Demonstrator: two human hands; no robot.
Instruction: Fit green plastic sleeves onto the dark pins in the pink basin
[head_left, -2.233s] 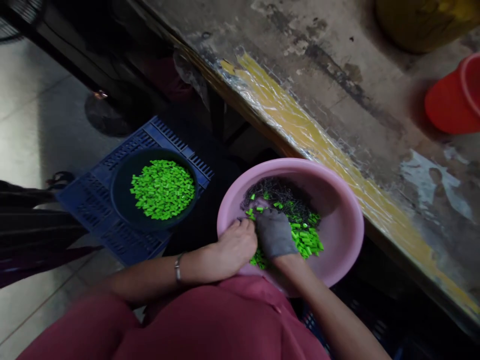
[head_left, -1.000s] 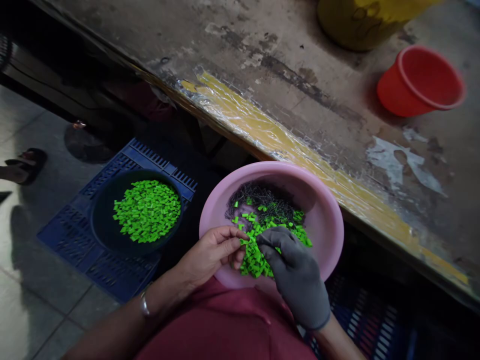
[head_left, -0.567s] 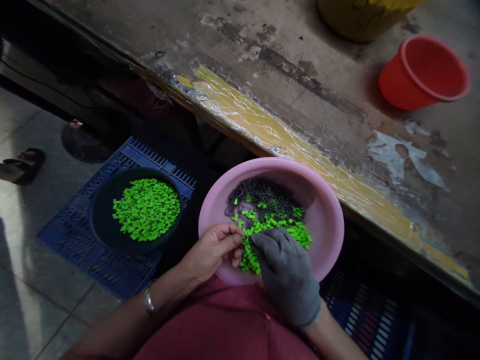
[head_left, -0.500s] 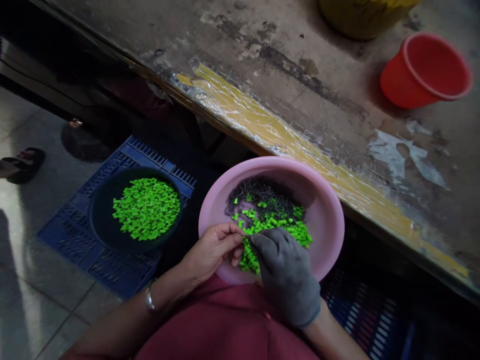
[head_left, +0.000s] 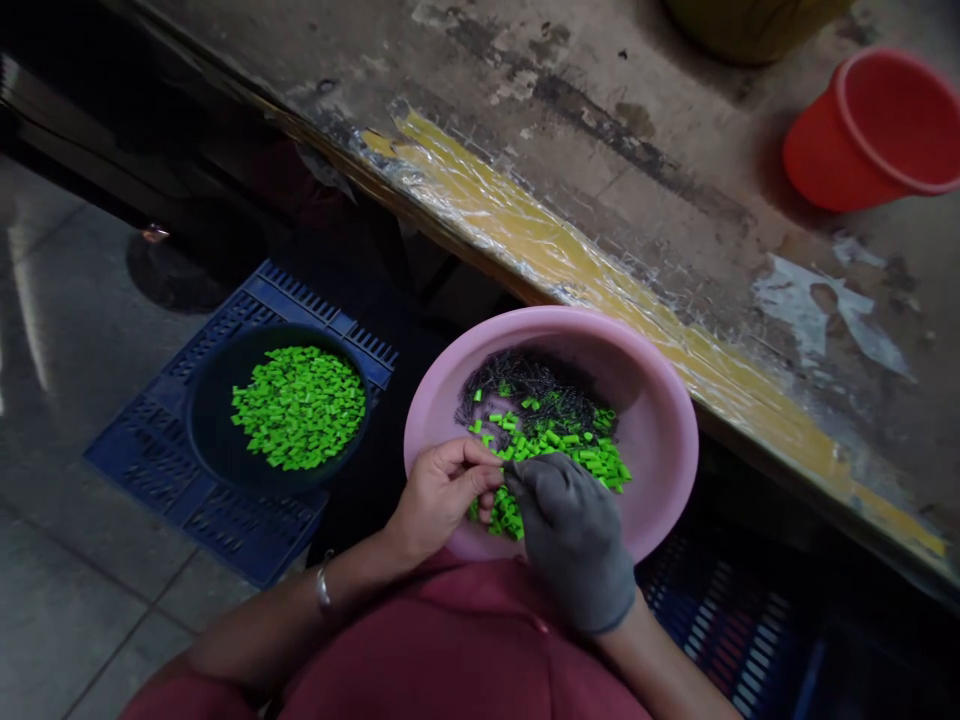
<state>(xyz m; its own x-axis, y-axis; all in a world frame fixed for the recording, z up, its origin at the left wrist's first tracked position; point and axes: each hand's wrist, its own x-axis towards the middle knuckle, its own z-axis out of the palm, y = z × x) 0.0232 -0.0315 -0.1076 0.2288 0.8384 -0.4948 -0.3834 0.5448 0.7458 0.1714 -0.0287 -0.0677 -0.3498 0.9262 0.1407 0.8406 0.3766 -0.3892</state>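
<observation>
A pink basin rests on my lap and holds small green plastic pieces mixed with a dark tangle of thin metal parts. My bare left hand hovers over the basin's near rim, thumb and fingertips pinched together. My right hand, in a grey glove, meets it fingertip to fingertip, also pinched. A tiny item sits between the two pinches; I cannot make it out. To the left, a dark bowl holds a heap of green pieces.
The dark bowl stands on a blue slatted crate on the tiled floor. A worn table with a taped yellow edge runs behind the basin. A red cup lies tipped on it at the far right. Another blue crate shows by my right knee.
Both hands rose from digging in the basin's pile to a fingertip-to-fingertip pinch near its rim. A foot in a sandal at the left edge has left the view.
</observation>
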